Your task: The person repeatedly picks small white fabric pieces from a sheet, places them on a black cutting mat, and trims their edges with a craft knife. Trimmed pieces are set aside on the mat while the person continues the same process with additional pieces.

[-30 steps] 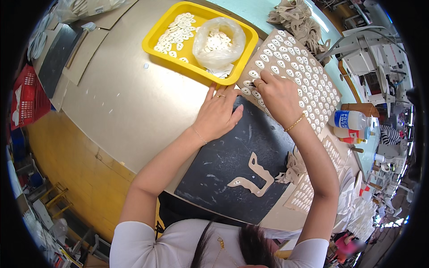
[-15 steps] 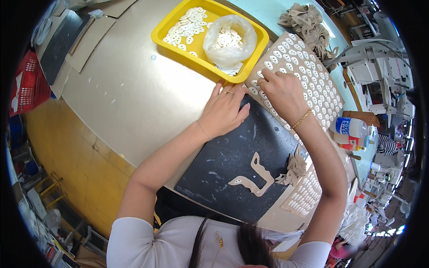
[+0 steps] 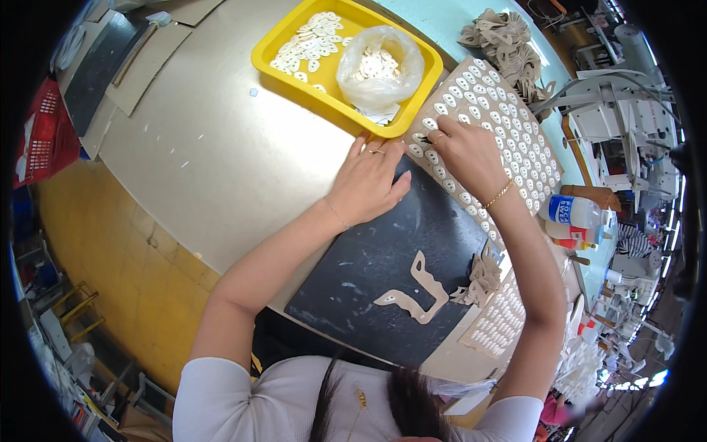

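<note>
My right hand (image 3: pixel 471 155) is closed in a pinch over the far left corner of a brown board (image 3: pixel 541 151) set with rows of small white oval pieces. A small dark pointed tip shows under its fingers; the rest of that thing is hidden. My left hand (image 3: pixel 370 186) lies with fingers stretched out, fingertips by the near edge of a yellow tray (image 3: pixel 294 85) and the board's corner. Below both hands is a black mat (image 3: pixel 368 287), with a flat beige curved cut-out (image 3: pixel 423 315) on it.
In the tray are loose white oval pieces (image 3: pixel 313 40) and a clear plastic bag (image 3: pixel 350 85) of them. Beige cut-outs (image 3: pixel 482 276) are heaped at the mat's right edge, with more (image 3: pixel 501 37) far right. A plastic bottle (image 3: pixel 578 211) and sewing machine (image 3: pixel 626 125) stand right.
My right hand has shifted slightly to the right and nearer, and the dark tip under its fingers shows more plainly. My left hand stays in place.
</note>
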Action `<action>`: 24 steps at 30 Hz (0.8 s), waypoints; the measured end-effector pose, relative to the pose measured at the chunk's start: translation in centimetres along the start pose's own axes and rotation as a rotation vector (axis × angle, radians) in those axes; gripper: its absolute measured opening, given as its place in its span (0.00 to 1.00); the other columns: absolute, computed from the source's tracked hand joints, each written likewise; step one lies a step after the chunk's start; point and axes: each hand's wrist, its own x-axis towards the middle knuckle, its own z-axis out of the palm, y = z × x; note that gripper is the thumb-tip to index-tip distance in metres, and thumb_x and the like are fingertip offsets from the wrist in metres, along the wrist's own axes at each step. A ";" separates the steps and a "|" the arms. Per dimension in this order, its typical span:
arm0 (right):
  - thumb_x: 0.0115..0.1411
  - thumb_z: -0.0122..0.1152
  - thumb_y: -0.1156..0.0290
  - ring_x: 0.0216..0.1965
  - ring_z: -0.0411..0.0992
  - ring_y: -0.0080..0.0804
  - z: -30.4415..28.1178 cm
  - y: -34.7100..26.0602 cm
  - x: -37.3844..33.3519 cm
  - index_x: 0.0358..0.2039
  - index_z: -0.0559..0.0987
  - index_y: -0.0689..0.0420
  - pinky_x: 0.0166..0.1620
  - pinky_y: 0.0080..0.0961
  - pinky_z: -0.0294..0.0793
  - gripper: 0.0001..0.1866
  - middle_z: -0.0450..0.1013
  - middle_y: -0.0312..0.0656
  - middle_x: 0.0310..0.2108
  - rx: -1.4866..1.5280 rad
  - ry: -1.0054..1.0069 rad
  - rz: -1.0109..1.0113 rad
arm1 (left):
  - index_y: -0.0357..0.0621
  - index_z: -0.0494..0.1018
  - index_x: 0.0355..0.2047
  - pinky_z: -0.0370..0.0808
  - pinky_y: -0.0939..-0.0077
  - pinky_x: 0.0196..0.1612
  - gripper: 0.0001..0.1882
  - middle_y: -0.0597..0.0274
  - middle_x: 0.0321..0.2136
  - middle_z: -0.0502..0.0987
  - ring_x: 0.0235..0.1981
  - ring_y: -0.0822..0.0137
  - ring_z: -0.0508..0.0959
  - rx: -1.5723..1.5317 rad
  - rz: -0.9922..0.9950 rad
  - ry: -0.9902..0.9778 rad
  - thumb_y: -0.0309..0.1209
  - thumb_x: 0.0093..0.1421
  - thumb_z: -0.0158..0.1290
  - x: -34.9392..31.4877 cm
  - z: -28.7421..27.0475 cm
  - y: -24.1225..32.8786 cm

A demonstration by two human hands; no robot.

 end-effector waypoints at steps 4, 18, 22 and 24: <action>0.55 0.66 0.69 0.28 0.78 0.33 1.6 -0.8 -1.8 0.33 0.84 0.50 0.30 0.31 0.77 0.06 0.72 0.36 0.29 0.186 0.228 0.210 | 0.32 0.61 0.63 0.52 0.50 0.71 0.31 0.44 0.57 0.72 0.65 0.49 0.66 -0.015 -0.029 -0.082 0.38 0.65 0.53 0.2 -0.4 0.3; 0.51 0.62 0.69 0.30 0.76 0.28 -0.3 -0.8 -0.3 0.29 0.80 0.51 0.29 0.30 0.76 0.04 0.71 0.33 0.31 -0.017 0.096 0.008 | 0.36 0.65 0.56 0.52 0.49 0.71 0.25 0.42 0.59 0.71 0.65 0.49 0.66 -0.012 -0.010 -0.034 0.38 0.64 0.53 0.1 -0.2 0.1; 0.52 0.62 0.69 0.31 0.76 0.28 -0.4 -1.4 0.2 0.29 0.80 0.52 0.30 0.30 0.76 0.03 0.71 0.34 0.31 -0.079 0.098 -0.044 | 0.37 0.66 0.55 0.52 0.49 0.71 0.24 0.42 0.59 0.71 0.65 0.49 0.66 -0.020 -0.018 -0.051 0.39 0.64 0.53 0.1 -0.3 0.2; 0.53 0.61 0.71 0.32 0.75 0.28 -0.5 -1.7 0.6 0.28 0.79 0.52 0.33 0.29 0.76 0.02 0.70 0.34 0.32 -0.099 0.055 -0.050 | 0.37 0.68 0.53 0.55 0.49 0.69 0.24 0.43 0.55 0.73 0.62 0.49 0.69 0.005 0.010 0.009 0.40 0.63 0.55 0.2 0.1 0.1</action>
